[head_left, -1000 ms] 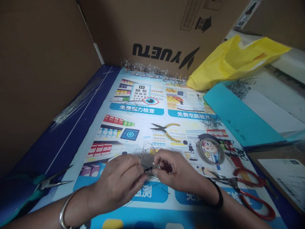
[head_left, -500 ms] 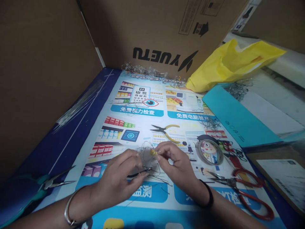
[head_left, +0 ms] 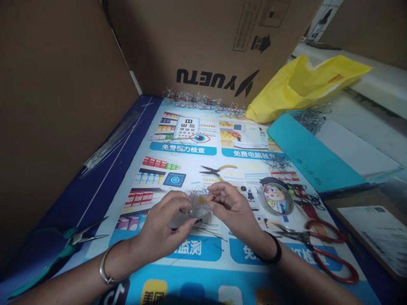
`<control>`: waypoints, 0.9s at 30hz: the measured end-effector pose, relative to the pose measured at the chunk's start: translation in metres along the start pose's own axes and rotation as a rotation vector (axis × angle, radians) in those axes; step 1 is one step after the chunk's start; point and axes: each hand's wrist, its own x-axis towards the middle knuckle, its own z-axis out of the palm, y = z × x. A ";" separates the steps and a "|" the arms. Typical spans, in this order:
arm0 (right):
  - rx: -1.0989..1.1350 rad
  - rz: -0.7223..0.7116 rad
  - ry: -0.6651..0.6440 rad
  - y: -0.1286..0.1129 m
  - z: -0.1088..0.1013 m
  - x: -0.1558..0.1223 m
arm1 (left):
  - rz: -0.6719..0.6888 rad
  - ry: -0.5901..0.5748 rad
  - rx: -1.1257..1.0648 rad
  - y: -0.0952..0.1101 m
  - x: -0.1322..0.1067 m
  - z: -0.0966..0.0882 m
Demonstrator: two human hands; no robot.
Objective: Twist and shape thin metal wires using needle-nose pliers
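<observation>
Between my two hands is a small tangle of thin bent wire (head_left: 197, 208), roughly ring-shaped, with fine ends sticking up. My left hand (head_left: 160, 222) pinches its left side with curled fingers and thumb. On the other side my right hand (head_left: 230, 207) has thumb and fingertips closed at the wire's right edge. Loose straight wires (head_left: 208, 232) lie on the printed sheet just below. Beyond the hands rest yellow-handled pliers (head_left: 218, 171), jaws apart and pointing left. The finest wire parts are too small to make out.
Teal-handled pliers (head_left: 71, 241) lie at left, red-handled scissors (head_left: 313, 241) at right beside a tape roll (head_left: 276, 199). Straight wires (head_left: 111, 142) lie far left. Wire pieces (head_left: 193, 98) line the cardboard wall (head_left: 152, 46). A yellow bag (head_left: 302, 89) and blue folder (head_left: 313, 154) sit at right.
The view has shifted slightly. My right fingertips have moved a little at the wire's edge, and my left thumb and fingers are spaced a bit differently around it. The tools lie where they were.
</observation>
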 end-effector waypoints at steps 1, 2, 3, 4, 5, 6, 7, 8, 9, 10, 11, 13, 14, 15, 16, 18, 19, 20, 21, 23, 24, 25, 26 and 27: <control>0.003 -0.004 -0.003 0.000 -0.001 0.000 | -0.002 0.002 0.003 0.001 0.000 0.000; 0.007 -0.006 -0.007 0.000 -0.002 0.000 | -0.005 0.000 0.004 0.001 0.000 0.001; 0.012 -0.007 -0.011 0.000 -0.002 -0.001 | -0.009 -0.004 0.003 0.002 0.000 0.001; 0.019 -0.008 -0.016 0.000 -0.003 -0.001 | -0.011 -0.006 0.001 0.002 0.001 0.001; 0.027 -0.008 -0.023 0.001 -0.004 -0.001 | -0.012 -0.007 -0.001 0.002 0.001 0.001; 0.038 -0.008 -0.026 0.001 -0.005 -0.002 | -0.015 -0.006 -0.002 0.002 0.001 0.001; 0.052 -0.009 -0.029 0.002 -0.006 -0.002 | -0.016 -0.002 0.000 0.002 0.002 0.002; 0.066 -0.011 -0.035 0.002 -0.007 -0.002 | -0.016 0.002 0.003 0.002 0.002 0.002; 0.080 -0.014 -0.039 0.003 -0.008 -0.002 | -0.016 0.003 0.006 0.002 0.002 0.002; 0.093 -0.018 -0.042 0.003 -0.009 -0.003 | -0.017 0.002 0.010 0.002 0.002 0.002; 0.104 -0.020 -0.045 0.004 -0.009 -0.003 | -0.017 0.000 0.013 0.002 0.003 0.003; 0.126 -0.021 -0.050 0.004 -0.010 -0.003 | -0.017 -0.004 0.014 0.003 0.003 0.003; 0.139 -0.021 -0.050 0.004 -0.011 -0.003 | -0.022 -0.006 0.015 0.003 0.004 0.004; 0.153 -0.018 -0.049 0.004 -0.011 -0.004 | -0.025 -0.005 0.016 0.003 0.004 0.004; 0.169 -0.016 -0.050 0.004 -0.011 -0.004 | -0.028 -0.004 0.017 0.004 0.004 0.004; 0.207 -0.014 -0.055 0.004 -0.011 -0.003 | -0.038 -0.001 0.018 0.005 0.005 0.004; 0.228 -0.011 -0.059 0.005 -0.011 -0.003 | -0.043 -0.002 0.017 0.005 0.005 0.004; 0.248 -0.008 -0.064 0.005 -0.011 -0.003 | -0.046 -0.004 0.016 0.006 0.005 0.004; 0.268 -0.004 -0.070 0.006 -0.011 -0.003 | -0.048 -0.005 0.014 0.006 0.005 0.004; 0.309 0.002 -0.083 0.007 -0.011 -0.003 | -0.054 -0.007 0.013 0.006 0.004 0.004; 0.333 0.005 -0.090 0.007 -0.011 -0.003 | -0.055 -0.007 0.014 0.006 0.004 0.004; 0.357 0.009 -0.096 0.007 -0.012 -0.003 | -0.056 -0.008 0.015 0.006 0.004 0.004; 0.380 0.014 -0.102 0.006 -0.012 -0.002 | -0.059 -0.011 0.017 0.006 0.004 0.004; 0.402 0.018 -0.107 0.005 -0.013 -0.002 | -0.061 -0.015 0.019 0.005 0.004 0.004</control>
